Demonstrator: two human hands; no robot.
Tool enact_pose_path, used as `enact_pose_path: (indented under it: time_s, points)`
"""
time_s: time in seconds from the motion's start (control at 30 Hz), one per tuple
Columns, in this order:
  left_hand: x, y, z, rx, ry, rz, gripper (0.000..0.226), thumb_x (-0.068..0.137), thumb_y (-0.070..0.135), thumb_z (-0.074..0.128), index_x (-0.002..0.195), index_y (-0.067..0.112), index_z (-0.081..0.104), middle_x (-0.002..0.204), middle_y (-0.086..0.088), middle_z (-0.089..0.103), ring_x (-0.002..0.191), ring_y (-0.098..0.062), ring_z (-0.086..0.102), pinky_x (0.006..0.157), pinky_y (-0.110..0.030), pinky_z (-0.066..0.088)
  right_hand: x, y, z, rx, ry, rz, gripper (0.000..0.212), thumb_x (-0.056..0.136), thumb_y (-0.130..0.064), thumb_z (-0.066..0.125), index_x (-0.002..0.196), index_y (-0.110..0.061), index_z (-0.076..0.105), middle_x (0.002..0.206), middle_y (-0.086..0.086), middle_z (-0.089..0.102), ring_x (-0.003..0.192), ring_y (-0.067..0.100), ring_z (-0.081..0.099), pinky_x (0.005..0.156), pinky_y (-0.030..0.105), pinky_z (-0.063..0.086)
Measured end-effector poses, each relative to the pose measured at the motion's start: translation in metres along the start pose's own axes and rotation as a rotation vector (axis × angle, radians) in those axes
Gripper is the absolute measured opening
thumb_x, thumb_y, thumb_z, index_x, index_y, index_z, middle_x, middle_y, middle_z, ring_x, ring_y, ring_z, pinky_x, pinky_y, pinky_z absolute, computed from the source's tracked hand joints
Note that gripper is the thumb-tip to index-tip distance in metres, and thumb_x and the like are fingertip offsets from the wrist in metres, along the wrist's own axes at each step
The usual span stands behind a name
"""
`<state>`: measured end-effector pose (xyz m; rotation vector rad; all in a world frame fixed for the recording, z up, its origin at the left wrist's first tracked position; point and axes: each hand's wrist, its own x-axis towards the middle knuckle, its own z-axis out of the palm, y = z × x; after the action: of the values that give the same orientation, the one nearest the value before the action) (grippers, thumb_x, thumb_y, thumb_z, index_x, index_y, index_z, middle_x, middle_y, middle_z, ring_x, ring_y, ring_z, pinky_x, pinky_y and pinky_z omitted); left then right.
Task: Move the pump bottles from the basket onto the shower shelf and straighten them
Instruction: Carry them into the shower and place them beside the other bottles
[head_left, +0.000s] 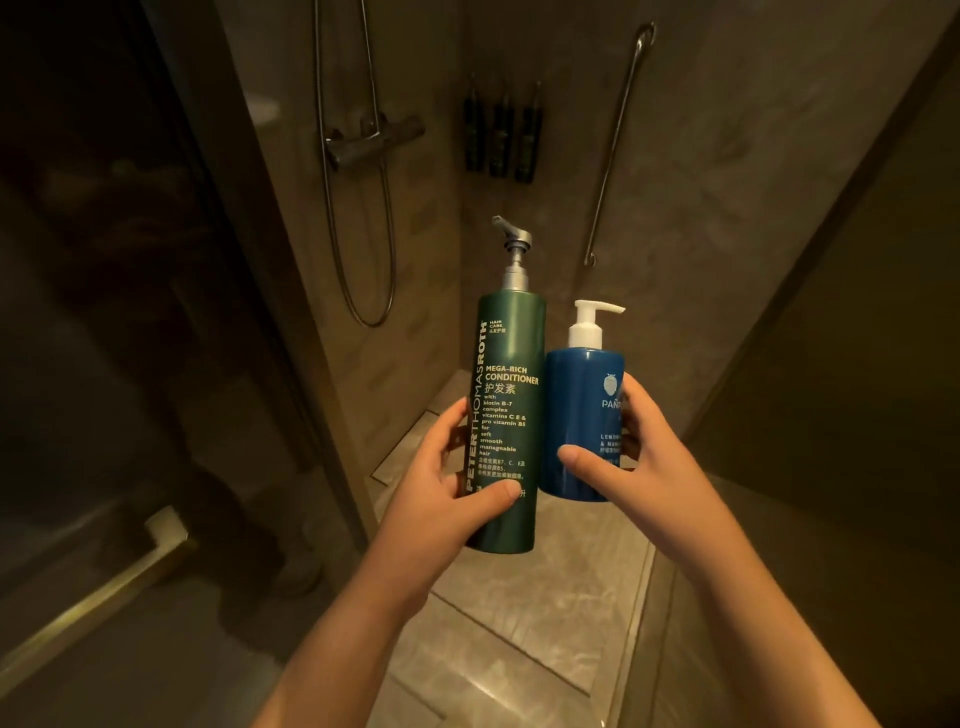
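Both hands up in front of the shower stall, one bottle each, both bottles in mid-air over the tiled floor.

Left hand (447, 493): wrapped around the lower part of the tall dark green cylindrical pump bottle (511, 415) with a grey pump head, thumb across the front near the base of the label, fingers curled round the left side. Bottle is upright, label text facing the camera, pump nozzle pointing left. Most of the bottle sticks out above the hand.

Right hand (628, 457): gripping the shorter blue plastic pump bottle (579, 415) with a white pump, thumb across the lower front, fingers round the right side covering part of the label. Upright, nozzle pointing right.

The two bottles are side by side, green left, blue right, touching or just about; can't tell if there's a gap.

Background: three small dark bottles (501, 132) in a row mounted on the back wall, a chrome shower mixer with hose (371, 137) to their left, a long metal grab bar (618, 140) to their right.
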<state>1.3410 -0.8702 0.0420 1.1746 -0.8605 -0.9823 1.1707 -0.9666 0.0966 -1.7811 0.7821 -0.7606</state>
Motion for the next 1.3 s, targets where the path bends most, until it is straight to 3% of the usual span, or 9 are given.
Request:
enact_pose_path:
  time_s: [0.13, 0.37, 0.53, 0.67, 0.8, 1.03, 1.17, 1.3]
  points:
    - [0.046, 0.003, -0.025, 0.007, 0.024, 0.010, 0.079, 0.066, 0.019, 0.083, 0.126, 0.050, 0.044, 0.130, 0.016, 0.054, 0.112, -0.008, 0.059, 0.078, -0.018, 0.051, 0.054, 0.006, 0.015, -0.008, -0.008, -0.021, 0.063, 0.078, -0.036, 0.071, 0.107, -0.074, 0.029, 0.103, -0.048, 0.048, 0.099, -0.019, 0.049, 0.065, 0.002, 0.044]
    - [0.098, -0.001, -0.047, 0.004, 0.060, -0.024, 0.078, 0.074, 0.001, 0.073, 0.134, 0.036, 0.038, 0.133, 0.010, 0.051, 0.111, -0.007, 0.060, 0.080, -0.019, 0.050, 0.119, 0.022, 0.026, -0.005, -0.046, 0.020, 0.064, 0.076, -0.041, 0.071, 0.110, -0.072, 0.027, 0.103, -0.050, 0.046, 0.097, -0.021, 0.049, 0.063, 0.002, 0.045]
    - [0.135, -0.008, -0.056, 0.008, 0.089, -0.050, 0.080, 0.075, 0.004, 0.074, 0.139, 0.034, 0.036, 0.130, 0.012, 0.054, 0.113, -0.011, 0.060, 0.086, -0.025, 0.051, 0.163, 0.040, 0.025, 0.010, -0.084, 0.040, 0.064, 0.075, -0.044, 0.071, 0.110, -0.074, 0.026, 0.106, -0.050, 0.045, 0.101, -0.019, 0.048, 0.066, 0.004, 0.047]
    - [0.172, -0.012, -0.060, 0.025, 0.152, -0.062, 0.078, 0.069, 0.013, 0.076, 0.132, 0.041, 0.040, 0.121, 0.021, 0.059, 0.112, -0.014, 0.061, 0.082, -0.024, 0.052, 0.210, 0.053, 0.021, 0.001, -0.140, 0.022, 0.064, 0.075, -0.045, 0.070, 0.110, -0.074, 0.026, 0.106, -0.050, 0.045, 0.102, -0.019, 0.048, 0.067, 0.004, 0.047]
    - [0.219, -0.015, -0.059, 0.026, 0.233, -0.050, 0.079, 0.069, 0.012, 0.077, 0.135, 0.037, 0.041, 0.131, 0.008, 0.054, 0.111, -0.016, 0.061, 0.082, -0.024, 0.051, 0.269, 0.070, 0.013, 0.029, -0.220, -0.005, 0.064, 0.074, -0.043, 0.071, 0.113, -0.070, 0.028, 0.110, -0.047, 0.047, 0.103, -0.016, 0.049, 0.070, 0.008, 0.049]
    - [0.313, -0.005, -0.029, 0.058, 0.343, -0.020, 0.084, 0.068, 0.009, 0.074, 0.140, 0.030, 0.036, 0.134, 0.007, 0.051, 0.106, -0.017, 0.064, 0.084, -0.029, 0.052, 0.374, 0.093, -0.031, 0.061, -0.290, -0.044, 0.069, 0.072, -0.045, 0.071, 0.126, -0.058, 0.031, 0.116, -0.037, 0.051, 0.105, -0.011, 0.052, 0.073, 0.014, 0.049]
    - [0.365, -0.004, -0.008, 0.049, 0.413, -0.001, 0.084, 0.067, 0.008, 0.075, 0.139, 0.031, 0.038, 0.134, 0.006, 0.052, 0.107, -0.018, 0.064, 0.088, -0.034, 0.052, 0.435, 0.100, -0.057, 0.082, -0.360, -0.078, 0.070, 0.073, -0.044, 0.072, 0.129, -0.055, 0.031, 0.116, -0.037, 0.052, 0.104, -0.012, 0.053, 0.072, 0.006, 0.047]
    - [0.391, -0.009, -0.006, 0.047, 0.502, -0.009, 0.089, 0.061, 0.016, 0.078, 0.139, 0.033, 0.038, 0.133, 0.007, 0.053, 0.106, -0.014, 0.064, 0.082, -0.026, 0.052, 0.472, 0.113, -0.055, 0.094, -0.437, -0.095, 0.069, 0.075, -0.040, 0.071, 0.130, -0.052, 0.032, 0.117, -0.033, 0.054, 0.105, -0.010, 0.054, 0.075, 0.014, 0.049]
